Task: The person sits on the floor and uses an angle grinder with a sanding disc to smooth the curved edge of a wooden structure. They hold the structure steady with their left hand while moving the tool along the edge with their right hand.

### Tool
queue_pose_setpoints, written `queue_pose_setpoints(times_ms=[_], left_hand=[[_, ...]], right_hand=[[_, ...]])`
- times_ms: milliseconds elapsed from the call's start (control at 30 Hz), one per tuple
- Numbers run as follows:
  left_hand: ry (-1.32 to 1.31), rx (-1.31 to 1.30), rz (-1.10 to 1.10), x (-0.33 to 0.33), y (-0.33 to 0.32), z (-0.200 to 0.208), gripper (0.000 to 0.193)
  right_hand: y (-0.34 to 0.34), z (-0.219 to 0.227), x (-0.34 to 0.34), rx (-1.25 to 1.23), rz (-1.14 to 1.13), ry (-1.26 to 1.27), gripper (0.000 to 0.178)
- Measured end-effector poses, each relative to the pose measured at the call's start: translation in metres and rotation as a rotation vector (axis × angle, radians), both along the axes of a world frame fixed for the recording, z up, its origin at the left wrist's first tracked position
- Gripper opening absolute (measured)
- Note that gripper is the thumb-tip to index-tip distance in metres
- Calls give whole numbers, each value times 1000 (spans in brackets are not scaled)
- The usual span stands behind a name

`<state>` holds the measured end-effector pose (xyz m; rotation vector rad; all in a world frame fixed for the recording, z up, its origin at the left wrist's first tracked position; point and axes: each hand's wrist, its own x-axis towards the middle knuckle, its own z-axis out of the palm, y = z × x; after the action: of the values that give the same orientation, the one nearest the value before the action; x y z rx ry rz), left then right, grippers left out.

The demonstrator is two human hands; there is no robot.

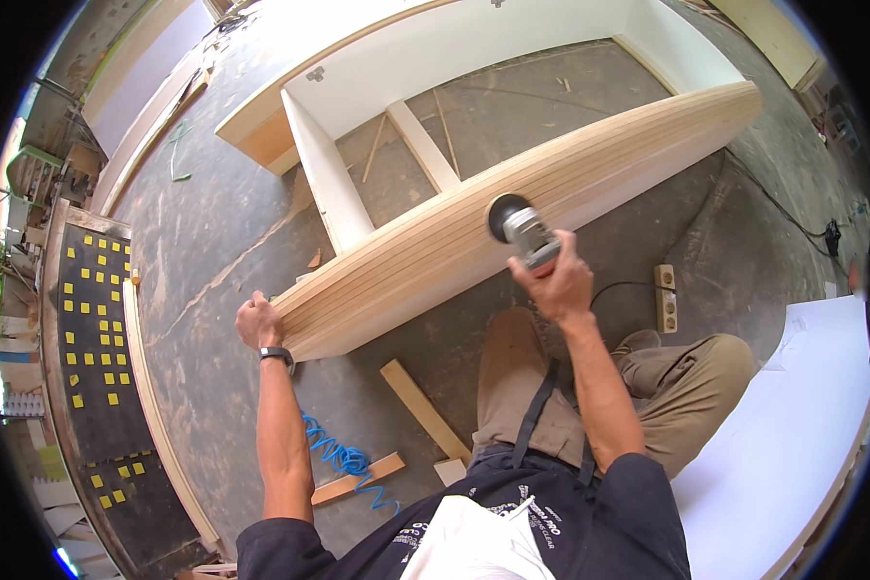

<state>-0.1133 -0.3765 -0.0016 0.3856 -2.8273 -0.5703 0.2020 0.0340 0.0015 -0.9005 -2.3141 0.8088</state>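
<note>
The right hand (559,282) is wrapped around a grey sander (524,230) pressed on the grooved wooden panel (512,213) of a white cabinet (474,58) lying on the concrete floor (213,242). The left hand (258,321) grips the panel's near end edge. A blue coiled hose (343,459) and 2 wood strips (420,406) lie close below.

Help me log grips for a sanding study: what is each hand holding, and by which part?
The right hand grips the sander by its grey body, behind the disc. The left hand clasps the near end of the ribbed wooden panel.

bright daylight | soft shadows | glare upper-left | fisheye-bent edges, black rim
</note>
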Motion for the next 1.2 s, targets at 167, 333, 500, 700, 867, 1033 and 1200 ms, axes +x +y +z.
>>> queue_pose_setpoints(times_ms=[167, 333, 500, 700, 867, 1033, 1200], left_hand=[[13, -25, -25, -1, -6, -2, 52], [37, -4, -48, -5, -8, -7, 51], [45, 11, -30, -3, -10, -7, 51], [31, -9, -8, -3, -7, -8, 52], [-17, -17, -17, -3, -3, -1, 52], [45, 0, -35, -2, -7, -6, 50], [29, -5, -15, -1, -10, -6, 51]], right_hand=[[-95, -7, -37, 98, 380, -90, 82], [-138, 1, -58, 179, 412, -78, 83], [-58, 6, -21, 59, 190, -52, 82], [-7, 1, -4, 6, 89, -14, 78], [-83, -10, -37, 91, 336, -43, 81], [-124, 0, -58, 153, 429, -84, 83], [-47, 27, -32, -49, 134, -78, 78]])
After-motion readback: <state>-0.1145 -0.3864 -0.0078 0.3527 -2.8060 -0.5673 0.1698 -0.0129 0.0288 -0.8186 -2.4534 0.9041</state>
